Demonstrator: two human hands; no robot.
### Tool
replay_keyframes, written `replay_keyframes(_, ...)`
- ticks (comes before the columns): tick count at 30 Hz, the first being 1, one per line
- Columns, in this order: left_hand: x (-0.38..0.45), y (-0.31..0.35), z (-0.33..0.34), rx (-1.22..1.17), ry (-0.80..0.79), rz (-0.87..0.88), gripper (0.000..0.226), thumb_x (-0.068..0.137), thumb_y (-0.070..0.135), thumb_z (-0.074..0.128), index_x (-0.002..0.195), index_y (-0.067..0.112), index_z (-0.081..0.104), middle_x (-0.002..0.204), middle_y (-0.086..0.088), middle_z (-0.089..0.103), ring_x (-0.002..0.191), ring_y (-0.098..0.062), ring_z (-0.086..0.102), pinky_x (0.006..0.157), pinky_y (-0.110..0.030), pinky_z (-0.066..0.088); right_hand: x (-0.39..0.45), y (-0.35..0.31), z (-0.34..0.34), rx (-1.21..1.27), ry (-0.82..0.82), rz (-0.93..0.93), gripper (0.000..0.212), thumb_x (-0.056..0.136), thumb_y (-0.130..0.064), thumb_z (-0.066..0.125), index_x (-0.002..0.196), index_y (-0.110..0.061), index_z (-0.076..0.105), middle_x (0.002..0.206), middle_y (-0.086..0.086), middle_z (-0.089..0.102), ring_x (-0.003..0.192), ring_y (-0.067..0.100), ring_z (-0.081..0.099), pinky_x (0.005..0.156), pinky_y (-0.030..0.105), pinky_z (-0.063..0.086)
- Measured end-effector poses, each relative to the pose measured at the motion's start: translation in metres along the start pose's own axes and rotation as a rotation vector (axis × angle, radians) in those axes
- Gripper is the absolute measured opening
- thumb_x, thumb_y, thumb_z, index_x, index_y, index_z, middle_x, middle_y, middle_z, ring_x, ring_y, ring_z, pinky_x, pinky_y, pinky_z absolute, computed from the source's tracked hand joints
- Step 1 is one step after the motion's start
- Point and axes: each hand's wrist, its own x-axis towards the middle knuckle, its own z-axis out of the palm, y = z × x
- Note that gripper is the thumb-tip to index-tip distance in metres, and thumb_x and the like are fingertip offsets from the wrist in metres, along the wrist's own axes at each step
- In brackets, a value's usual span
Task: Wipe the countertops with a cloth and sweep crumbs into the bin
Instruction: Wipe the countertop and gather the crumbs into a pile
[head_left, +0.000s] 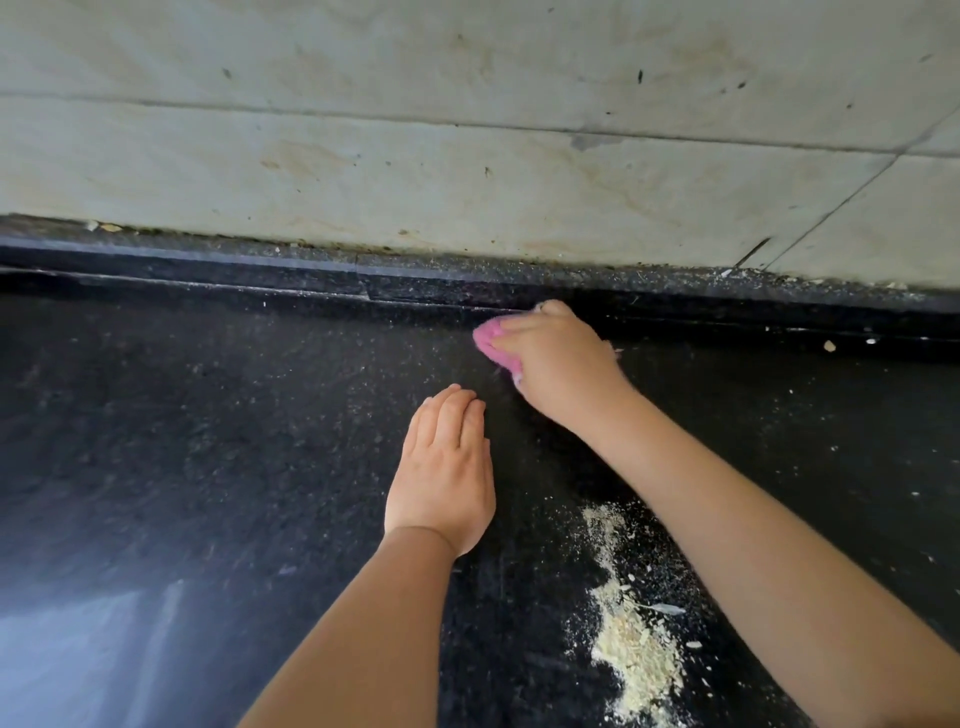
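My right hand (558, 364) grips a pink cloth (488, 335) and presses it on the black speckled countertop (208, 441) close to the raised back ledge. Most of the cloth is hidden under the hand. My left hand (444, 475) rests flat on the countertop with its fingers straight and together, a little in front of and left of the right hand. A pale yellowish trail of crumbs (631, 629) lies on the counter between my forearms, toward the near right. The bin is out of view.
A raised black ledge (311, 273) runs along the back of the counter under a stained pale tiled wall (467, 130). Scattered crumbs (829, 345) lie at the far right near the ledge. A light reflection (78, 649) shows at the near left.
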Motion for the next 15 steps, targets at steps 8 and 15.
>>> replay_keyframes(8,-0.001,-0.003,0.006,-0.018,0.047,0.023,0.041,0.082,0.015,0.032,0.101,-0.006,0.061,0.103,-0.017,0.063,0.105,-0.025,0.040,0.100,-0.041,0.035,-0.044,0.036,-0.063,0.178,-0.157,0.039,0.040,0.088,0.004,0.042,0.115,-0.018,0.063,0.116,-0.003,0.064,0.055,-0.017,0.053,0.063,-0.005,0.036)
replay_keyframes(15,-0.001,-0.003,0.007,-0.046,0.047,0.029,0.042,0.082,0.014,0.032,0.102,-0.010,0.059,0.103,-0.022,0.061,0.107,-0.032,0.045,0.100,-0.043,0.031,-0.073,0.042,-0.008,0.271,-0.129,-0.095,0.035,0.090,0.002,0.041,0.115,-0.013,0.060,0.125,-0.010,0.053,0.116,0.000,0.041,0.090,-0.007,0.005)
